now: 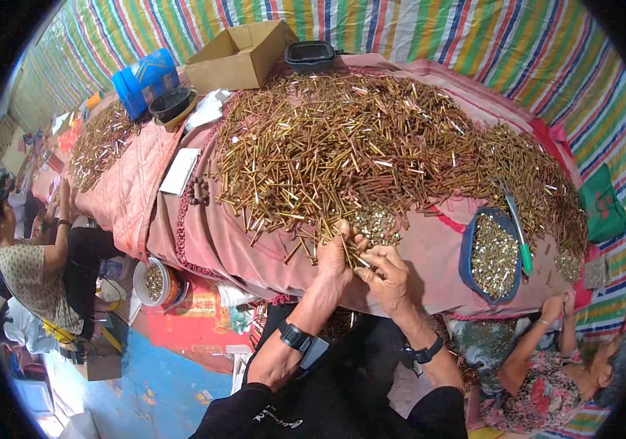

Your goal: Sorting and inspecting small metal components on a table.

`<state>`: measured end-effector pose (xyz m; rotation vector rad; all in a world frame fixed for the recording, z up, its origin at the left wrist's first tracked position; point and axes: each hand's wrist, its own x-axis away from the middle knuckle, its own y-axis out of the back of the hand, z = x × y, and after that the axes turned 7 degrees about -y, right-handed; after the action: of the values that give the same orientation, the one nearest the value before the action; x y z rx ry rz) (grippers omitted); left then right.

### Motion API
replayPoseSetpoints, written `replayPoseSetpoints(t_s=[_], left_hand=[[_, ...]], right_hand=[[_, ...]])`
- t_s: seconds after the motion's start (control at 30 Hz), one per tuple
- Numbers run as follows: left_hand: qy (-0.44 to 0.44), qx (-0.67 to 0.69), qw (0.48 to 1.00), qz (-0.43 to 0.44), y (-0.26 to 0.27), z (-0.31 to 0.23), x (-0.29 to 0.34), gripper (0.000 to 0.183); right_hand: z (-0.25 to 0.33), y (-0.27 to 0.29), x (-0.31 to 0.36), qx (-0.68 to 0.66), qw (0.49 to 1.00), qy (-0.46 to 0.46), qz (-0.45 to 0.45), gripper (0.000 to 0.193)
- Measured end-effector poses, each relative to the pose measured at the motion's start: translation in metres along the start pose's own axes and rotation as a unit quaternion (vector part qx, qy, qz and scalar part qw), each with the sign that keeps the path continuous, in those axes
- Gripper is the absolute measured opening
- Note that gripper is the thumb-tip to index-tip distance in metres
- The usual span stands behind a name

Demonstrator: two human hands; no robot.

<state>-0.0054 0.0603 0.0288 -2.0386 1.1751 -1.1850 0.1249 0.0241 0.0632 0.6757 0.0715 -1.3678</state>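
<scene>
Thin gold-coloured metal rods [327,139] lie in a wide heap across the cloth-covered table. At the heap's near edge, my left hand [333,256] is closed around several rods whose ends stick out toward the right. My right hand [387,272] meets those ends with thumb and fingers pinched together; whatever small piece is between them is too small to make out. Just beyond my hands sits a small pile of shiny metal pieces, possibly nuts [376,227]. More of these fill a dark blue basin [466,252] to the right.
A green-and-grey pen-like tool [519,230] leans on the basin's right side. Behind the heap stand a cardboard box [262,66] and a black tray [310,55]. A white bucket [153,282] is at the left edge. One person [31,256] sits left, another [547,388] right.
</scene>
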Motion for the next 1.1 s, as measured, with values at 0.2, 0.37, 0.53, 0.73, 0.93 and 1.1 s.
replayPoseSetpoints(t_s=[0.2, 0.37, 0.53, 0.73, 0.93, 1.1], left_hand=[[-0.004, 0.026, 1.0, 0.007, -0.006, 0.0, 0.005, 0.021], [0.008, 0.019, 1.0, 0.02, -0.001, 0.0, 0.002, 0.024], [0.008, 0.019, 0.999, 0.028, -0.003, -0.003, 0.004, 0.021], [0.019, -0.001, 0.999, 0.031, -0.008, -0.006, 0.008, 0.019], [0.022, 0.022, 0.999, 0.045, -0.004, -0.007, 0.004, 0.025], [0.015, 0.035, 0.998, 0.054, -0.007, -0.009, 0.008, 0.038]], right_hand=[[-0.012, -0.006, 0.015, -0.076, 0.996, -0.035, -0.021, 0.02], [-0.015, -0.012, 0.016, -0.068, 0.997, -0.036, -0.033, 0.015], [-0.019, -0.019, 0.011, -0.096, 0.991, -0.076, -0.046, 0.014], [-0.012, -0.021, 0.013, -0.173, 0.971, -0.164, -0.021, 0.022], [-0.008, -0.026, 0.004, -0.021, 0.995, -0.085, -0.049, 0.017], [-0.007, -0.027, 0.002, -0.018, 0.992, -0.106, -0.064, 0.011]])
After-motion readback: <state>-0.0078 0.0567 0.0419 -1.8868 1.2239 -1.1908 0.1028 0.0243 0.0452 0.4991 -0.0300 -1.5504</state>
